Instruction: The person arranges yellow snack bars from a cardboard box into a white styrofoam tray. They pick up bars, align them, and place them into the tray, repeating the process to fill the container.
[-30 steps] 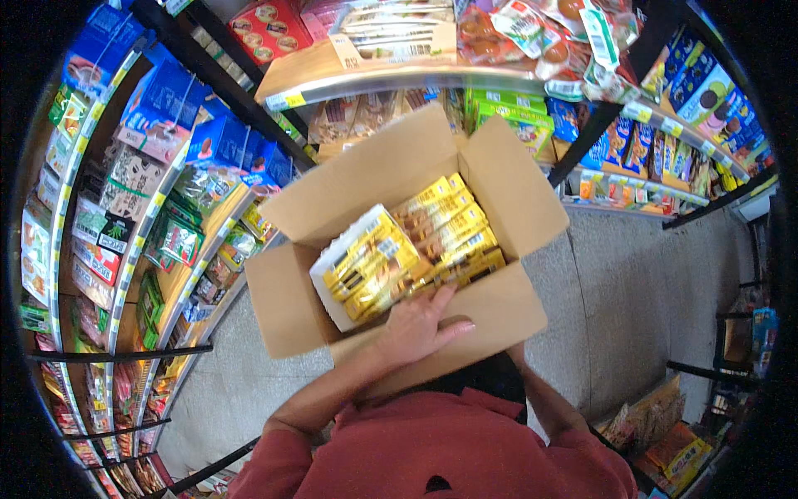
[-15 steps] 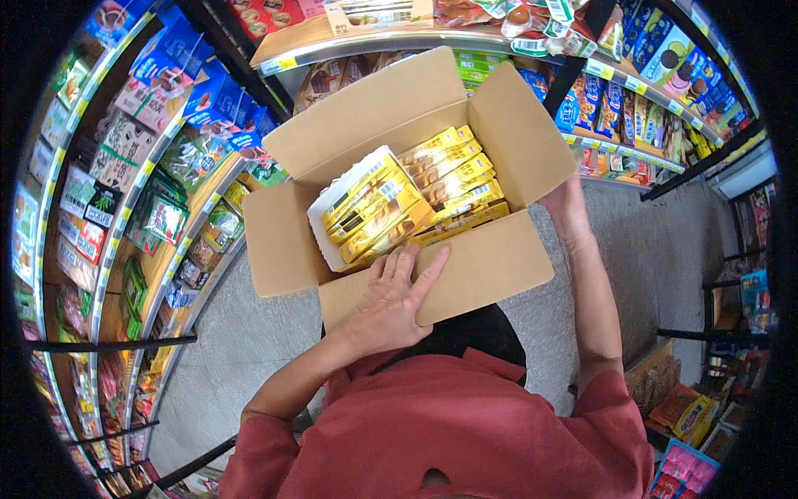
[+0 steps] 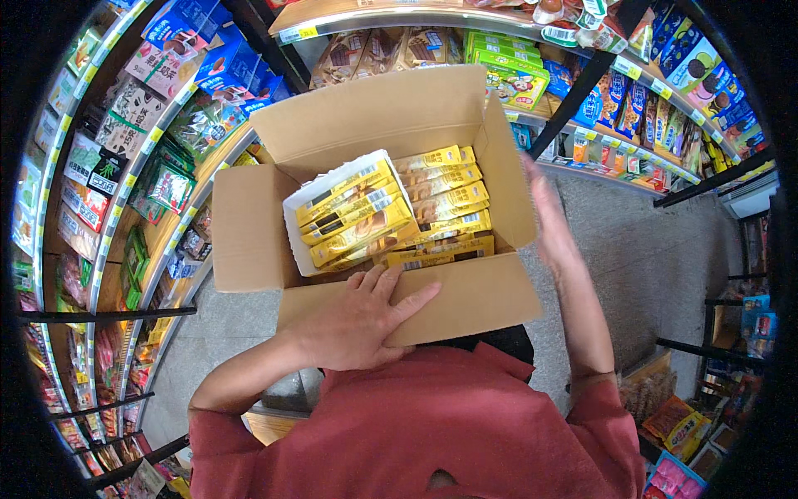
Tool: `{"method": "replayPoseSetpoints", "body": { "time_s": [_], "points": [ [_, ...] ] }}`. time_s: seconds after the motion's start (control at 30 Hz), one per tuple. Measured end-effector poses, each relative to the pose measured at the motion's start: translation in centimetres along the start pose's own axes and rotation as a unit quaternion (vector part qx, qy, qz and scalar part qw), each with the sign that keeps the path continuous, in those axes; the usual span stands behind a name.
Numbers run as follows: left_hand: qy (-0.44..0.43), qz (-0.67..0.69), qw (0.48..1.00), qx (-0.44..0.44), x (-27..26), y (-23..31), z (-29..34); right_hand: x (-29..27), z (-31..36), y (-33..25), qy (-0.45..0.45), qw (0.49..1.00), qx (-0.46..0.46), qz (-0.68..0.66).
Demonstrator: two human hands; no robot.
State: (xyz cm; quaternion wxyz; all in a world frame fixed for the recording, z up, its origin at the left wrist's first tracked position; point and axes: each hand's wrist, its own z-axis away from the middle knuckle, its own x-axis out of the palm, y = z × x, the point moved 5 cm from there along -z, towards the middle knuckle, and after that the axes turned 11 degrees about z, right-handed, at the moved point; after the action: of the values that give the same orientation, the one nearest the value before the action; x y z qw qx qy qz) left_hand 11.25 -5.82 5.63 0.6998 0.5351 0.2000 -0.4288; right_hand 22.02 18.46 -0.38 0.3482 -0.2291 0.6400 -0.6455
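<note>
An open cardboard carton is in front of my body, its flaps spread outward. Inside at the left, a white tray of yellow snack packs sits tilted. More yellow packs stand in a row at the carton's right. My left hand lies over the near flap with its fingers stretched and its thumb spread, fingertips at the carton's inner edge beside the tray. At the outer right side is my right hand, smeared by motion, its fingers partly hidden by the right flap.
Curved-looking shelves of packaged snacks rise on the left. Ahead is a shelf holding green boxes and brown packs, close beyond the far flap. Grey floor shows at the right. More goods stand at the lower right.
The carton has shifted left in view, and both hands have moved with it. More of the shelf ahead shows above the far flap. The tray keeps its place inside.
</note>
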Motion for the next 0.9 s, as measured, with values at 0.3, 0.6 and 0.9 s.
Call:
{"method": "replayPoseSetpoints", "body": {
  "time_s": [0.3,0.6,0.9],
  "points": [
    [-0.264,0.044,0.962,0.048,-3.3,-1.3,-5.0,8.0,-5.1,-9.9,-0.067,0.719,-0.271,0.637],
    [0.061,-0.013,0.986,0.152,-1.0,-1.0,-12.3,11.8,-13.6,5.3,-0.143,0.743,-0.202,0.622],
    [0.369,0.17,0.898,0.168,-5.8,-7.6,-11.7,8.3,-12.1,0.0,-0.038,0.712,-0.177,0.679]
  ]
}}
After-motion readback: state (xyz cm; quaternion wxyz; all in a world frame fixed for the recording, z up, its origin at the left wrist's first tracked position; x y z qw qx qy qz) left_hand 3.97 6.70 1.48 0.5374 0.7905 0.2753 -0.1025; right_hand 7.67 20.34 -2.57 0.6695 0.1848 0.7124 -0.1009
